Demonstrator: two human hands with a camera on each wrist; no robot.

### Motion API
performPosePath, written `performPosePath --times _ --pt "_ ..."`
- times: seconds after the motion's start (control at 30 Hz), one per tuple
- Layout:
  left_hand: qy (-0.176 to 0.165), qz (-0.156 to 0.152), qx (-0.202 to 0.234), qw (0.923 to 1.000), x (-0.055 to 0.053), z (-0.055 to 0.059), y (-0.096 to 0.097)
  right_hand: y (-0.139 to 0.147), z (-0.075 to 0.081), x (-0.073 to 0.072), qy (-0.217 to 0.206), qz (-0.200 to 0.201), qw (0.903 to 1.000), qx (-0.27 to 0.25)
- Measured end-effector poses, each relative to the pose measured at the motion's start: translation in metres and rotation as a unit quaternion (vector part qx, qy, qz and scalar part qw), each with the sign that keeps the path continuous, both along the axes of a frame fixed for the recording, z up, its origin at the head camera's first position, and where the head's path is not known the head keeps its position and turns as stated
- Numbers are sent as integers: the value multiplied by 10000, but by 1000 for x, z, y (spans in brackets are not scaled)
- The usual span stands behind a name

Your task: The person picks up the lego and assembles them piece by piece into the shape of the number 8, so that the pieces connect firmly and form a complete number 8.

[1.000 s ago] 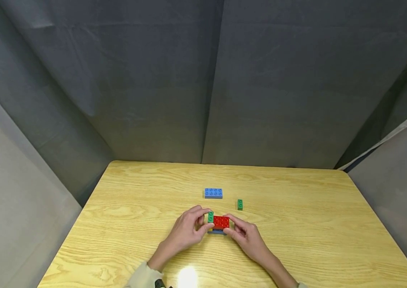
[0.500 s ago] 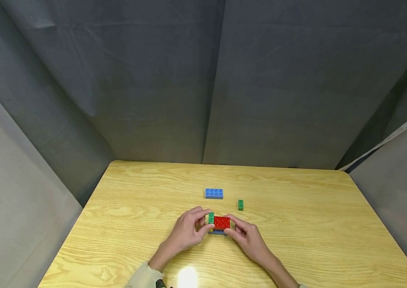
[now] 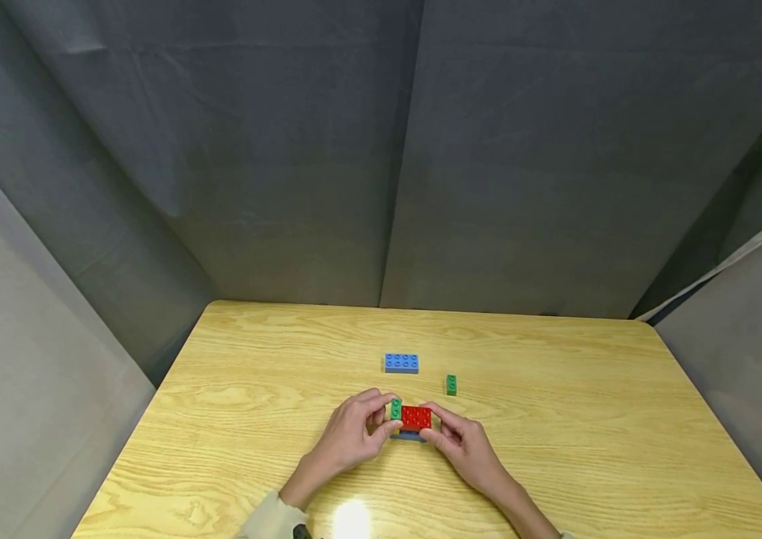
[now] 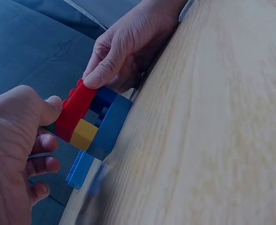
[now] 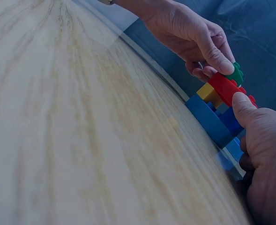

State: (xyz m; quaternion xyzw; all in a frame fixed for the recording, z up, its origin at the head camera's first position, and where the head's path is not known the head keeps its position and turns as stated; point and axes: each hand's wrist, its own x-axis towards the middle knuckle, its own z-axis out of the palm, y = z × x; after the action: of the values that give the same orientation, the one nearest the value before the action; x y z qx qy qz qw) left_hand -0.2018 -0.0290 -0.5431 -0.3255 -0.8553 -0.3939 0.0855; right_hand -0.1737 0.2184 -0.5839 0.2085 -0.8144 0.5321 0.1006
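Observation:
A stack of toy building bricks stands on the table. Its bottom is a blue brick [image 4: 110, 130]; on that sit a yellow brick [image 4: 83, 134] at the left end and a darker blue brick [image 5: 228, 121] at the right, with a gap between. A red brick [image 3: 416, 418] bridges them on top. My left hand [image 3: 352, 430] pinches a small green brick [image 3: 396, 409] at the red brick's left end, between thumb and index finger. The right end of the red brick is pinched by my right hand [image 3: 465, 448], thumb on the near side.
Behind the stack, a loose blue brick [image 3: 401, 364] lies on the wooden table [image 3: 253, 374]. A loose small green brick [image 3: 451, 385] is to its right, beyond the right hand. Grey curtains [image 3: 287, 187] surround the table's back and sides.

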Motion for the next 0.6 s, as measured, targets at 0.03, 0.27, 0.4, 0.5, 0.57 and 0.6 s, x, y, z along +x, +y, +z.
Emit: performPosePath --times 0.03,0.27,0.4,0.5,0.57,0.6 --pt "2 -7 0 10000 0 0 0 0 0 0 -9 -3 10000 -6" --pt "-134 -86 158 9997 -1 -4 -1 0 -1 0 5 -10 10000 -14" --pt "-539 -221 405 9975 -2 -8 -2 0 0 0 -68 38 10000 18" --pt "-715 -362 644 9947 -4 -10 -2 0 0 0 -47 61 10000 56" --pt "-691 -422 774 9937 -6 -12 -2 1 0 -1 -55 47 9999 87" --pt "-641 -439 820 9936 -6 -13 -1 1 0 -1 -64 40 9999 100"
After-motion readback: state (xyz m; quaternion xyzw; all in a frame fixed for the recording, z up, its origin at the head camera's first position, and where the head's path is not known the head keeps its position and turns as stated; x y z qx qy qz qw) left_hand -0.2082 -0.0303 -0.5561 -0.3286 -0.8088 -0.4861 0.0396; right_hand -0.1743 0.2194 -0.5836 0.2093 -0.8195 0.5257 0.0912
